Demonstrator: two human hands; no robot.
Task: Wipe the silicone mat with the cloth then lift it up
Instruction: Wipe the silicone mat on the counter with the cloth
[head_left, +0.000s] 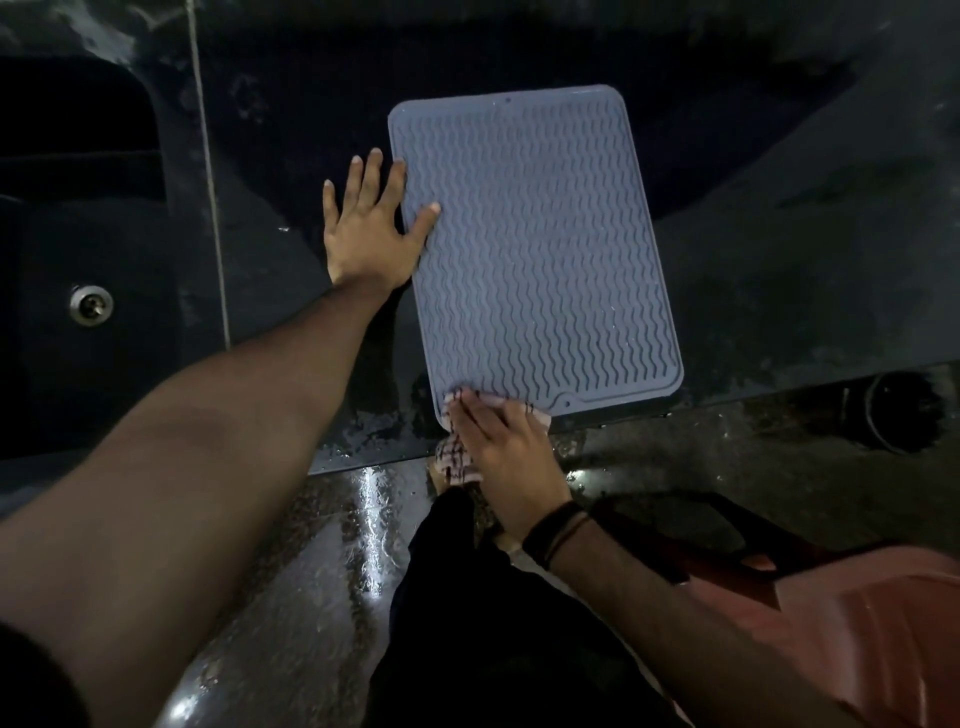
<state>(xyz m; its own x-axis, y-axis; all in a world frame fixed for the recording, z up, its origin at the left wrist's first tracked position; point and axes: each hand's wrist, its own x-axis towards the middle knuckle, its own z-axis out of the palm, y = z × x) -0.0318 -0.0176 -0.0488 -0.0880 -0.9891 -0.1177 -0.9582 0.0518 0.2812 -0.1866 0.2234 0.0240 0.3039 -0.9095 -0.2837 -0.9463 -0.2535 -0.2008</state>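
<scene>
A grey silicone mat (540, 249) with wavy ridges lies flat on a dark counter (779, 270). My left hand (371, 228) rests flat and spread at the mat's left edge, thumb and a fingertip on the mat. My right hand (506, 457) presses a pale checked cloth (460, 457) on the mat's near left corner. Part of the cloth hangs over the counter's front edge, the rest is hidden under the hand.
A dark sink with a metal drain (92, 304) lies to the left. The counter's front edge (727, 402) runs just below the mat. A wet shiny floor (322, 545) and a reddish plastic object (852, 639) sit below. A round dark opening (901, 418) is at right.
</scene>
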